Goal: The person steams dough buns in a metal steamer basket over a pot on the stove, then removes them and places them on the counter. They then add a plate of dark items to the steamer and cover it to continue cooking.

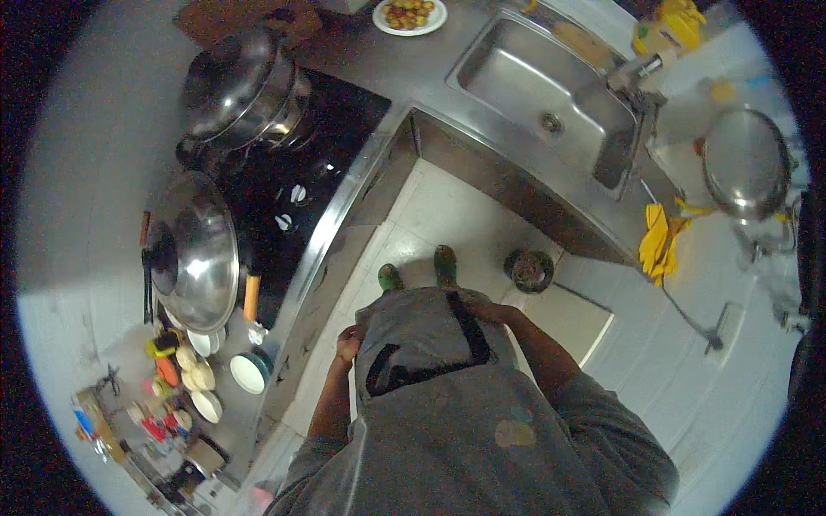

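At the left edge of the grey garment (439,400) over my front, my left hand (349,342) has its fingers curled against the cloth. My right hand (488,311) lies against the garment's other side, its fingers dark and partly hidden. The cloth has black marks and spreads between the two hands. To the left, a wok with a domed metal lid (200,264) sits on the black cooktop (335,129). Behind it stands a large lidded steel pot (239,90).
Ahead is a steel sink (516,71), with a plate of small round food (408,14) on its left. Bowls (250,374) and vegetables (197,374) crowd the left counter. Yellow gloves (658,245) hang at right. A dark round basket or bin (530,269) stands on the floor.
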`<action>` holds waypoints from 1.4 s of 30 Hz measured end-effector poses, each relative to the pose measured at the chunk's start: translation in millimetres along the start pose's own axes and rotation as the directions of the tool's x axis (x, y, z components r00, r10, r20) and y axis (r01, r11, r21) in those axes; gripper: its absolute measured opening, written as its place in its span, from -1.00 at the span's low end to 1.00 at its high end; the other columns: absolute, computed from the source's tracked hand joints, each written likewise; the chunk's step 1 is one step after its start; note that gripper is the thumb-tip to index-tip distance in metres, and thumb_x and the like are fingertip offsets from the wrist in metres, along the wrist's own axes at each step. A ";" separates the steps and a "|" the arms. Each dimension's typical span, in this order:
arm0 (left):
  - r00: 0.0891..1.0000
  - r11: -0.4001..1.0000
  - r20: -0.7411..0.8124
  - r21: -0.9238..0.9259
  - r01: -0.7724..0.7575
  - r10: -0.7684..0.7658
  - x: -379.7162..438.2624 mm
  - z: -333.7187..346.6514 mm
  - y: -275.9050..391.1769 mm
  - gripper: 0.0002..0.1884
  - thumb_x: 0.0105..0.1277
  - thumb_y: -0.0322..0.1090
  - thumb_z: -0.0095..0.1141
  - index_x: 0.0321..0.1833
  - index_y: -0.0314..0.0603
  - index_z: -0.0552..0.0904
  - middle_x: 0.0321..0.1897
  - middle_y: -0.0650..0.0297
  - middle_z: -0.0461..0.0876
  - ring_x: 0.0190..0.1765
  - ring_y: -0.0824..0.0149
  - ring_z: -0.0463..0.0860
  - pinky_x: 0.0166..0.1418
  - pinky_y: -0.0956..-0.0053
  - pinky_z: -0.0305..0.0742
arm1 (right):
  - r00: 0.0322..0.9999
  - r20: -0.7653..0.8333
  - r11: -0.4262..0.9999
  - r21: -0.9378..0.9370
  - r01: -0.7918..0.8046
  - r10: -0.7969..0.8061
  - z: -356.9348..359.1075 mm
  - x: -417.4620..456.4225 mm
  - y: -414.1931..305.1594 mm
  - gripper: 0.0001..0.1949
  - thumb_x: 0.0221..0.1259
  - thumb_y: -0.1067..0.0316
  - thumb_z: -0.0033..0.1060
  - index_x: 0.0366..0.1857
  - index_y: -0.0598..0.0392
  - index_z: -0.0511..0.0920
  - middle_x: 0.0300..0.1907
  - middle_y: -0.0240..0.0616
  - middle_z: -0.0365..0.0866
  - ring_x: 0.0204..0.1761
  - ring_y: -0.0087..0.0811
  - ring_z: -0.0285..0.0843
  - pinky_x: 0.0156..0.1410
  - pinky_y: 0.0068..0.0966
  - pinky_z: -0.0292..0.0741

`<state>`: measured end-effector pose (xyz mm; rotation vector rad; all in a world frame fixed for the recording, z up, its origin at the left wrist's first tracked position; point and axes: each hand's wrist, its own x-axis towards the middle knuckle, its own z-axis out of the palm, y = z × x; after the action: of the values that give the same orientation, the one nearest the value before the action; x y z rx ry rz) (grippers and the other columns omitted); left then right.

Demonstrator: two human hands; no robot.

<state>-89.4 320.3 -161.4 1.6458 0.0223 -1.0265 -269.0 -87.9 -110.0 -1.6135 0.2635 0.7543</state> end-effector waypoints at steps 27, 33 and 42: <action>0.861 0.745 0.317 0.660 0.101 -0.398 2.3 -1.5 22.8 -0.39 0.14 -0.07 0.09 0.22 -0.13 0.25 0.09 0.01 0.35 0.14 0.07 0.35 0.13 0.24 0.32 | 0.863 -0.306 0.892 -0.080 -0.445 0.403 151.3 24.0 97.5 -0.65 0.15 0.14 -0.05 -0.05 0.08 0.41 -0.10 -0.06 0.44 -0.06 -0.15 0.40 0.01 -0.26 0.35; 0.949 0.696 0.163 0.714 0.076 -0.271 -17.2 24.2 1.6 -0.36 0.15 -0.08 0.09 0.25 -0.12 0.20 0.14 0.02 0.30 0.17 0.07 0.31 0.15 0.25 0.30 | 0.711 -0.639 0.956 0.186 -0.227 0.293 25.1 153.1 42.0 -0.56 0.08 0.26 0.01 0.09 0.07 0.28 0.02 -0.13 0.37 0.07 -0.24 0.30 0.13 -0.36 0.25; 0.981 0.506 0.073 0.848 -0.157 0.180 26.8 27.4 -3.6 -0.31 0.15 -0.09 0.09 0.30 -0.10 0.11 0.20 0.02 0.23 0.23 0.07 0.25 0.17 0.26 0.28 | 0.780 -0.442 0.448 0.863 0.235 0.443 -116.0 357.0 -136.9 -0.33 -0.04 0.42 -0.06 0.29 -0.05 0.05 0.21 -0.23 0.20 0.24 -0.37 0.10 0.28 -0.48 0.03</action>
<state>-91.1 286.8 -180.2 2.4965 -0.7458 -0.8981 116.5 -82.1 -214.9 -0.7038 1.0956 0.0240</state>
